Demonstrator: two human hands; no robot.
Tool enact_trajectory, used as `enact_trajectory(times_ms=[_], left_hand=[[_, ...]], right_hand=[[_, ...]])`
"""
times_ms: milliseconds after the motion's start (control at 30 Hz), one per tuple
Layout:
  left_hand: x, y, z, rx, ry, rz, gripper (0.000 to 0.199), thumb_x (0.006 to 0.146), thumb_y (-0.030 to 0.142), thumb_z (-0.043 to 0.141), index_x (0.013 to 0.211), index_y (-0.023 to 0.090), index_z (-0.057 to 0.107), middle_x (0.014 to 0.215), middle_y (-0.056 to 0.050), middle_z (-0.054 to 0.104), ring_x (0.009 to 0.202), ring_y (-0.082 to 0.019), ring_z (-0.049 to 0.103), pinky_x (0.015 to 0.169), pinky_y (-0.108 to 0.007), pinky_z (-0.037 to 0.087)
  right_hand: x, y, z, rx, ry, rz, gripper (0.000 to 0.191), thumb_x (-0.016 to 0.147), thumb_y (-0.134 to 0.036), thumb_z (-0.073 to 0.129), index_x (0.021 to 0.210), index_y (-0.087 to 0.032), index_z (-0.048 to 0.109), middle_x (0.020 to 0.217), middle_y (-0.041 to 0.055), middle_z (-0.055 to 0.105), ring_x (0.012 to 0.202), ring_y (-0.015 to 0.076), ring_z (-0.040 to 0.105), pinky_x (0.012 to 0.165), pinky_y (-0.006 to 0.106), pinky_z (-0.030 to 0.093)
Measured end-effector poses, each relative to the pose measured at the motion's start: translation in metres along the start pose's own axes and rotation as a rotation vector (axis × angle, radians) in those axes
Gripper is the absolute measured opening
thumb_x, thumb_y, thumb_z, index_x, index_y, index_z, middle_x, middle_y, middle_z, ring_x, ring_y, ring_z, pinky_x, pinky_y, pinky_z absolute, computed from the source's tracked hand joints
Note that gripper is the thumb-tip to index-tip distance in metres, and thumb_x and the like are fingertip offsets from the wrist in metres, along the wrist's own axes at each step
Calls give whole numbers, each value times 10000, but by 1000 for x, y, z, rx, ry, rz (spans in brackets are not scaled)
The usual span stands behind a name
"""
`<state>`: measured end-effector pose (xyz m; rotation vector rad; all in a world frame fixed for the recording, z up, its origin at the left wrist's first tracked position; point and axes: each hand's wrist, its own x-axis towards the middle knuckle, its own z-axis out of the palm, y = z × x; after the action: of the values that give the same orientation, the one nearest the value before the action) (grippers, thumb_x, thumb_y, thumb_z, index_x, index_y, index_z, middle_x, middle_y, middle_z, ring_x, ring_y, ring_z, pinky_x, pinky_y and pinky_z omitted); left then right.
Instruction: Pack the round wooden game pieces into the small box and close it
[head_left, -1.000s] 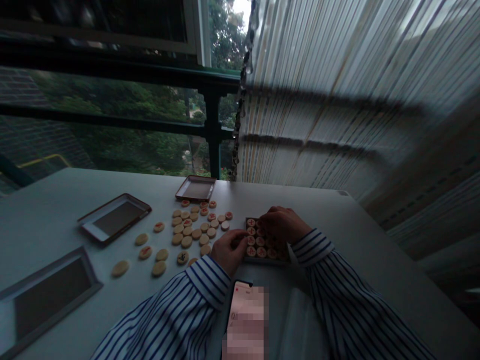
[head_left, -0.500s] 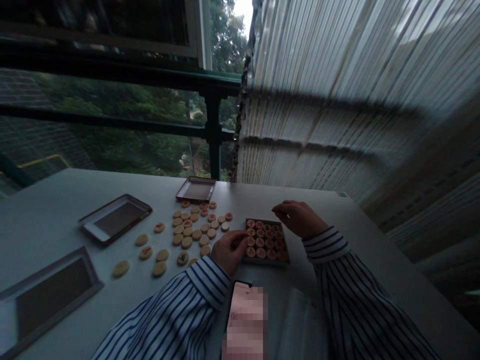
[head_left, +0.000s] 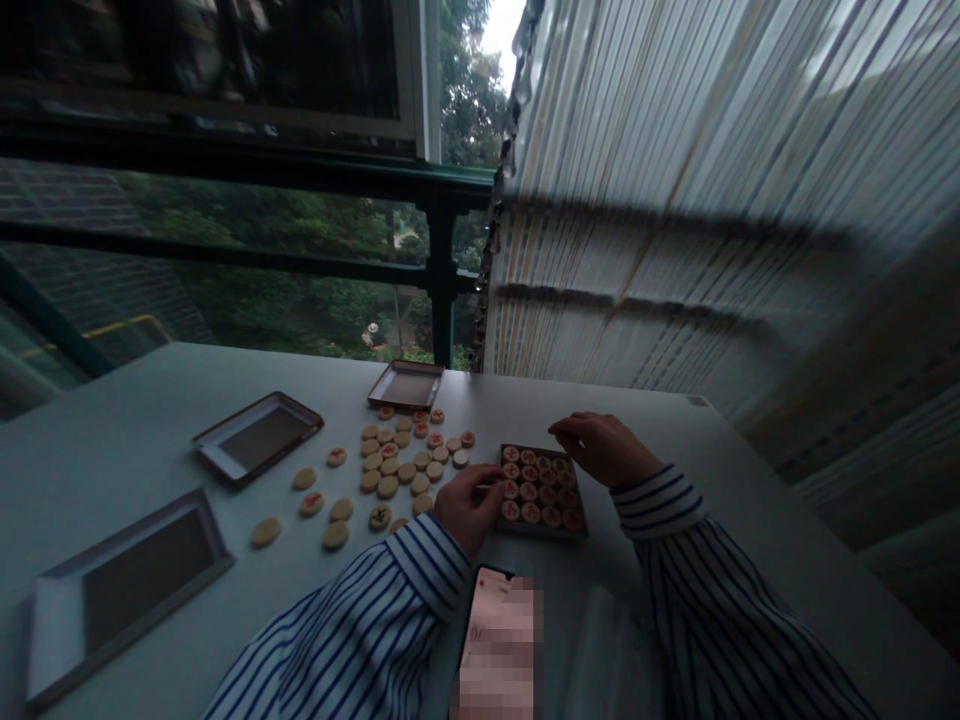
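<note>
Your left hand (head_left: 469, 505) was at the left side of the open box (head_left: 546, 533), thumb and fingertips curled close together near the rim. Whether they pinched a piece, could not tell. Your right hand (head_left: 607, 445) hovered by the box's far right corner, palm down, fingers loosely bent; its grip was hidden, so could not tell if it held anything.

Box sat on the white desk (head_left: 510, 400), xiangqi pieces (head_left: 529, 492) in four rows of four, most red-marked, far right ones darker. Loose discs (head_left: 387, 487) lay spread left of your left hand, mostly plain side up, several red-marked, one black-marked.

Small tray (head_left: 409, 385) stood behind them; medium tray (head_left: 259, 437) and large tray (head_left: 150, 570) to the left. Phone (head_left: 496, 630) and clear plastic (head_left: 600, 650) lay on the near side.
</note>
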<state>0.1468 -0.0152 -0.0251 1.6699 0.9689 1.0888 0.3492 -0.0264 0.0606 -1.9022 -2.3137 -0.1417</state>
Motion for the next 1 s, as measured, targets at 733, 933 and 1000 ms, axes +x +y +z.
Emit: enact_trajectory(times_ms=[733, 933, 1000], left_hand=[[62, 37, -104, 200, 141, 71, 323, 691, 368, 549, 881, 120, 630, 835, -70, 678, 771, -180, 623, 719, -306, 489], [82, 30, -107, 500, -117, 183, 296, 727, 324, 498, 920, 144, 632, 888, -58, 665, 798, -163, 608, 734, -271, 471], [84, 27, -101, 572, -195, 209, 294, 740, 318, 483, 938, 158, 630, 921, -59, 659, 826, -165, 600, 752, -270, 459]], right_hand=[[1, -44, -17, 184, 249, -115, 218, 805, -211, 451, 921, -193, 636, 821, 49, 642, 743, 136, 572, 704, 254, 420], [17, -51, -9, 181, 244, -114, 217, 807, -218, 453, 937, -200, 626, 873, 44, 642, 778, 131, 572, 724, 252, 415], [19, -50, -4, 187, 241, -105, 218, 804, -216, 455, 941, -202, 624, 881, 41, 640, 778, 132, 570, 725, 254, 415]])
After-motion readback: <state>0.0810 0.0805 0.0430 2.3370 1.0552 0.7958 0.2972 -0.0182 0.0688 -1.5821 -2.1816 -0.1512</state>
